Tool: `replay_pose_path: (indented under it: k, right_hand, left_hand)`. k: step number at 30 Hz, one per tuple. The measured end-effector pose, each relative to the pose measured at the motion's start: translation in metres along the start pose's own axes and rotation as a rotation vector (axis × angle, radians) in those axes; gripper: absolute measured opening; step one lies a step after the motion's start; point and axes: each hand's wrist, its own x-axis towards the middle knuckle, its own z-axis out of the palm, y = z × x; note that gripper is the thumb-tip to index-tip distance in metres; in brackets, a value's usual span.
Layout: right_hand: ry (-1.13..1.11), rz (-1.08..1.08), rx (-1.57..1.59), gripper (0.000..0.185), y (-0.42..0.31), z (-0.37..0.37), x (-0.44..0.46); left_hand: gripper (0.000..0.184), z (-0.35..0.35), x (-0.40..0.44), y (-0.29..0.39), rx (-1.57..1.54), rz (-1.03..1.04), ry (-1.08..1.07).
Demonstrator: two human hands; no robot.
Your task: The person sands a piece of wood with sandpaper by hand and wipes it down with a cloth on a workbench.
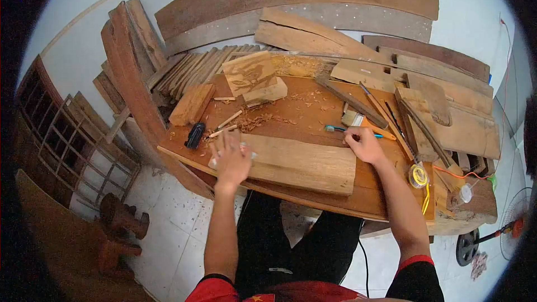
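Note:
A light brown wooden board (pixel 302 162) lies along the front edge of the work table. My left hand (pixel 232 159), slightly blurred, presses down on the board's left end with its fingers stretched out. Under it a crumpled white piece (pixel 251 155), cloth or paper, shows at the edges. My right hand (pixel 364 144) is curled closed by the board's far right corner, and nothing shows in it. A blue toothbrush (pixel 335 128) lies just behind that hand, partly hidden by it. A paintbrush (pixel 351 117) rests a little farther back.
Wood shavings (pixel 263 122) are scattered behind the board. A black clamp-like tool (pixel 194 135) and a wood block (pixel 192 104) sit at left. A yellow tape measure (pixel 418 176), chisels and planks lie at right. A fan (pixel 512 226) stands on the floor.

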Motion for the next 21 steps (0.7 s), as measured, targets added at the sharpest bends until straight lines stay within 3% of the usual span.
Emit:
replay_pose_path:
  k: [2, 7, 10, 11, 13, 15, 17, 20, 21]
  right_hand:
    - [0.008, -0.023, 0.016, 0.026, 0.001, 0.001, 0.000]
    - [-0.003, -0.027, 0.031, 0.026, 0.005, 0.002, 0.002]
    - [0.011, -0.033, 0.031, 0.028, 0.013, 0.006, 0.003]
    - [0.019, -0.022, 0.031, 0.028, 0.013, 0.006, 0.002]
    - [0.024, -0.038, 0.015, 0.027, 0.018, 0.007, 0.004]
    - [0.029, -0.047, 0.032, 0.027, 0.012, 0.007, 0.004]
    - [0.026, -0.041, 0.036, 0.027, 0.008, 0.006, 0.001]
    - [0.018, -0.031, 0.012, 0.028, 0.002, 0.004, 0.002]
    - [0.014, -0.032, 0.017, 0.029, 0.005, 0.004, 0.003]
  left_hand:
    - [0.065, 0.009, -0.015, 0.029, 0.009, 0.147, -0.013]
    - [0.065, 0.003, -0.065, 0.111, -0.331, 0.448, 0.061]
    - [0.062, -0.002, -0.065, 0.097, -0.758, 0.342, -0.031]
    - [0.054, 0.005, -0.059, 0.082, -0.470, 0.439, 0.246]
    - [0.039, 0.005, -0.052, 0.041, -0.347, 0.357, 0.345]
    - [0.028, 0.024, -0.051, -0.010, -0.522, 0.222, 0.527]
    - [0.019, 0.003, -0.052, -0.033, -0.267, 0.078, 0.657]
    - [0.020, -0.001, -0.051, -0.049, -0.343, 0.008, 0.633]
    - [0.024, -0.008, -0.056, -0.043, -0.315, -0.015, 0.532]
